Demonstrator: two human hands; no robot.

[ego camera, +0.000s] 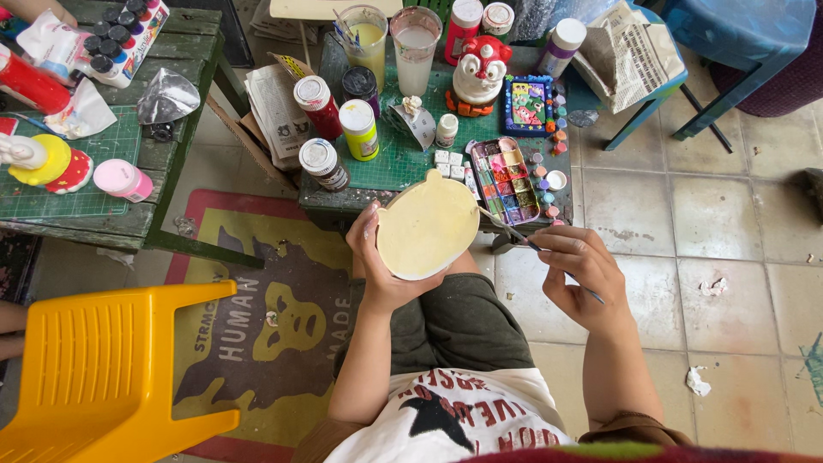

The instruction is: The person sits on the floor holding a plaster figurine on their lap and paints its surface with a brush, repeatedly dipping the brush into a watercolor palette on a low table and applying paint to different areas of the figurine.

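Knees in dark shorts sit beneath a left hand (377,266) clamped on a pale plaster plaque (427,225), upright, facing away. Right hand (579,279), at the plaque's three o'clock, pinches a thin brush (523,240) whose tip points toward ten o'clock at the paint palette (506,180) on the worktop (394,167); bristles too small to read.

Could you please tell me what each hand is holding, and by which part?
The left hand grips the cream figure by its left edge and underside. The right hand pinches a thin brush around mid-handle, bristles toward the figure.
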